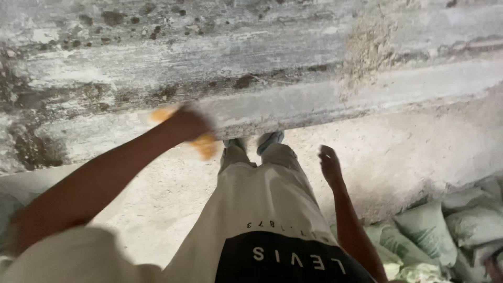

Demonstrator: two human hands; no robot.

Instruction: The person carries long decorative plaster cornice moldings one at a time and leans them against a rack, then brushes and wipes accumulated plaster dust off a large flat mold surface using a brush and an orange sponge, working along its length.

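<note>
Though blurred, orange cloth [201,142]

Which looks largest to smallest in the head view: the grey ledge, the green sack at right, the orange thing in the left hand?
1. Grey ledge, spanning the whole frame.
2. Green sack.
3. Orange thing, blurred and mostly hidden by the left hand; its true extent is unsure.
</note>
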